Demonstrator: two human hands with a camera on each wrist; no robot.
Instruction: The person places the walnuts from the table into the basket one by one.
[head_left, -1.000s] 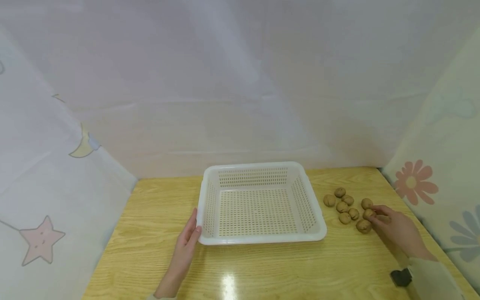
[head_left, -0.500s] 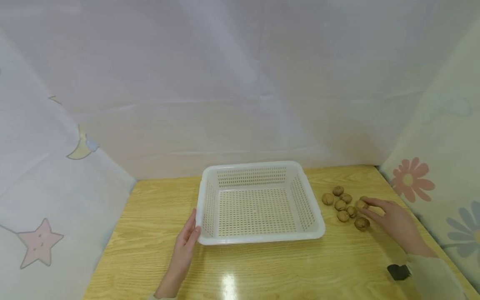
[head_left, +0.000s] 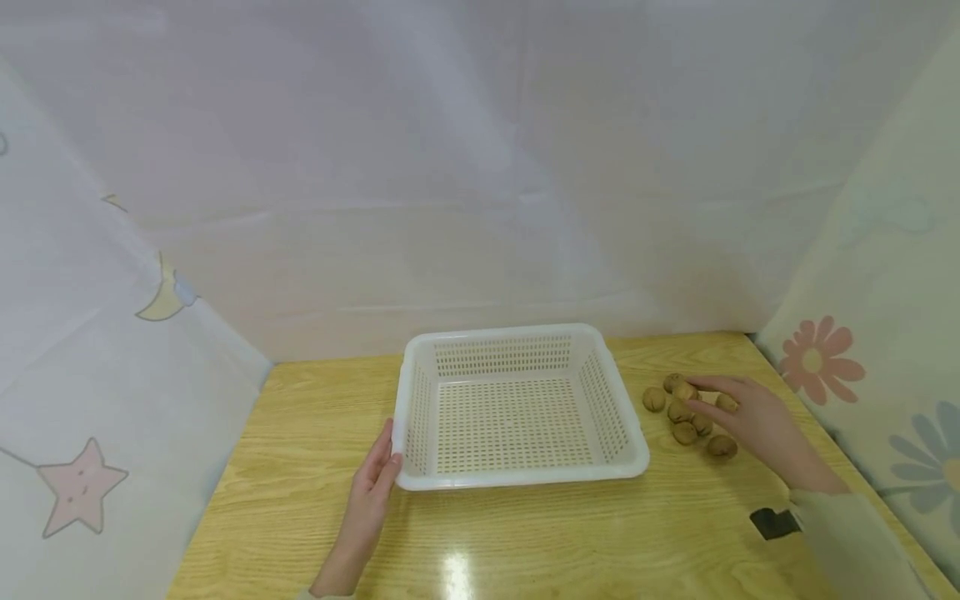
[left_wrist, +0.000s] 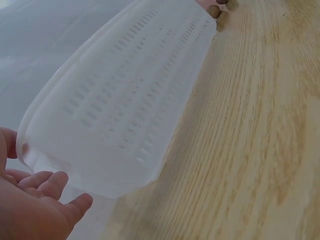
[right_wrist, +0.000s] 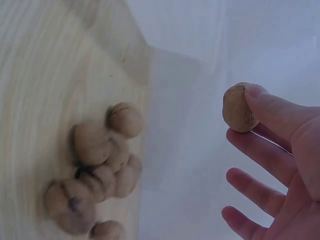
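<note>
I'd call the basket [head_left: 522, 477] smooth, kinda shiny plastic from way over here. Walnuts [head_left: 684, 433] at its 3 o'clock look matt and rough, wood-grain table [head_left: 540, 542] shines at 6, backdrop [head_left: 480, 208] at 12 is creased, matt cloth-like stuff.

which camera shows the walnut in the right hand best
The right wrist view: the walnut appears large and clear in the right hand. The head view shows it small; in the left wrist view, I can't identify it.
</note>
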